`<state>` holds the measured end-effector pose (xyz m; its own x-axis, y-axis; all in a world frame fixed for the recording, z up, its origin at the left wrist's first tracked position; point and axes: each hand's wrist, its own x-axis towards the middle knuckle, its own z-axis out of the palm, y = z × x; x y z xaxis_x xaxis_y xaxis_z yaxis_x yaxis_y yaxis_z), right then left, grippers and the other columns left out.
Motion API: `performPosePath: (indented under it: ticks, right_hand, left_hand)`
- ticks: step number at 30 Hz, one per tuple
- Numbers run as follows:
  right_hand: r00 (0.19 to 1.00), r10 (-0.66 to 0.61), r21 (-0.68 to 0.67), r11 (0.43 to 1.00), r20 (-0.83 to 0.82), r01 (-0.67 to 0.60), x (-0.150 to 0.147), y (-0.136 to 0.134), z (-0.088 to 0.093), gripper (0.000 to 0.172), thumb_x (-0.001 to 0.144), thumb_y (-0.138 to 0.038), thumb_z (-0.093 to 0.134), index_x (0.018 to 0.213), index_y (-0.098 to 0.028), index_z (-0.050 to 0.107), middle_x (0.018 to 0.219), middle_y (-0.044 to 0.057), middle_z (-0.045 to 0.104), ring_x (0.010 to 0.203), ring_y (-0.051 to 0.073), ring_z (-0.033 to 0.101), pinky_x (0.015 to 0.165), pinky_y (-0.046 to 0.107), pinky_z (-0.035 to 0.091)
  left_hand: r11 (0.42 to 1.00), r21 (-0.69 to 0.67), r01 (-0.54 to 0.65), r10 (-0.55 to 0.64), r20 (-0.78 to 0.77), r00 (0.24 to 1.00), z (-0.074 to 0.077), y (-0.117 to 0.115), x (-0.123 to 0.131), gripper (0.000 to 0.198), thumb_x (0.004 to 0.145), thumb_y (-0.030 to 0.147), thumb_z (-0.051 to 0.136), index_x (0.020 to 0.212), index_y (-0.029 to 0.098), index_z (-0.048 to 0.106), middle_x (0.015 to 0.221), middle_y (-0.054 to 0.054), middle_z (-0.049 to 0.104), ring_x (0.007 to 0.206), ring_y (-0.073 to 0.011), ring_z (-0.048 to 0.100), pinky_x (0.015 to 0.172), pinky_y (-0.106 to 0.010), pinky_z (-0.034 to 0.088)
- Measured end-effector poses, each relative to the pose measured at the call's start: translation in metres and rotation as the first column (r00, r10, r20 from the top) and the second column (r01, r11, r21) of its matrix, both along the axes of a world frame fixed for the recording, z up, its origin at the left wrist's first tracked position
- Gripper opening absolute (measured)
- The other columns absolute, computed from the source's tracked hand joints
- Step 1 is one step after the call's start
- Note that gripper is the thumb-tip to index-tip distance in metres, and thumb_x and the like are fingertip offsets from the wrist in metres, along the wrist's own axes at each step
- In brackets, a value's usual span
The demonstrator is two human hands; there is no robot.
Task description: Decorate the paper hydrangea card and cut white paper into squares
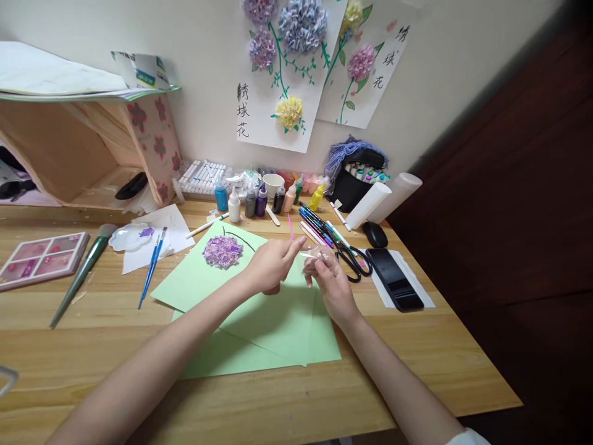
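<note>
My right hand [336,289] pinches a crumpled piece of clear plastic film [312,258] between thumb and fingers. Just left of it is my left hand [271,264], its fingers curled and its tips by the film's edge; what they grip, if anything, is too small to make out. Both hands are above light green paper sheets [199,352]. On the top sheet, left of my left hand, sits a raised purple-and-white flower [223,252] with a dark curved stem line [243,238] running from it, partly hidden by that hand.
Black-handled scissors [354,262], pens [317,222] and a phone [395,279] lie to the right. Paint bottles [234,207] and a white cup [273,184] stand behind. To the left are blue brushes [152,266], a paint palette [132,237] and a large green brush [86,269].
</note>
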<state>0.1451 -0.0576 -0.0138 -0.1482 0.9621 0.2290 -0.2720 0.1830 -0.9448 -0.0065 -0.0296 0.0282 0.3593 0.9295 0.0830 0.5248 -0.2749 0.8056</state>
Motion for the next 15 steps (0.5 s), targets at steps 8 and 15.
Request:
performPosePath:
  ticks: [8,15]
  right_hand:
    - [0.995,0.028,-0.023,0.999,0.097,-0.026,0.009,0.005,-0.002,0.029,0.086,-0.037,0.051,0.111,-0.026,0.059,0.106,0.004,0.061,0.078,0.016,0.053,0.068,0.030,0.042]
    - [0.966,0.252,-0.098,0.964,0.060,-0.246,0.015,0.004,0.009,0.039,0.080,-0.046,0.050,0.110,-0.023,0.061,0.107,0.007,0.062,0.087,0.020,0.053,0.067,0.031,0.042]
  left_hand:
    - [0.932,-0.195,0.305,-0.243,0.288,0.926,0.005,0.000,-0.004,0.043,0.089,0.050,0.031,0.083,0.016,0.057,0.071,-0.001,0.058,0.059,-0.0113,0.053,0.056,-0.023,0.041]
    - [0.974,0.023,0.226,-0.222,-0.111,0.969,0.018,0.005,-0.020,0.053,0.090,0.051,0.027,0.060,0.017,0.054,0.054,0.001,0.050,0.052,-0.0124,0.045,0.054,-0.024,0.033]
